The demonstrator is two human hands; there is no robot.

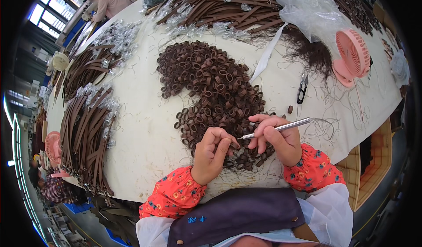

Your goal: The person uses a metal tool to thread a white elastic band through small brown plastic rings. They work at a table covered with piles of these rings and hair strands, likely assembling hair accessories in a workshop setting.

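Over the near side of a big pile of small brown strap loops (211, 75), my left hand (212, 153) is closed in a pinch. A small brown strap loop (235, 144) shows at its fingertips, mostly hidden by the fingers. My right hand (281, 139) grips a slim silver pen-shaped tool (288, 126) like a pencil. The tool's thin tip points left and reaches close to the left fingertips; whether it touches the loop I cannot tell. One loose loop (290, 109) lies apart, just beyond my right hand.
Black thread snips (302, 89) and a pink fan (351, 58) stand to the right on the white tabletop (136, 128). Bundled brown straps (85, 137) lie at left, more straps (233, 5) at the back, with plastic bags (307, 9). Another person (110, 3) sits far left.
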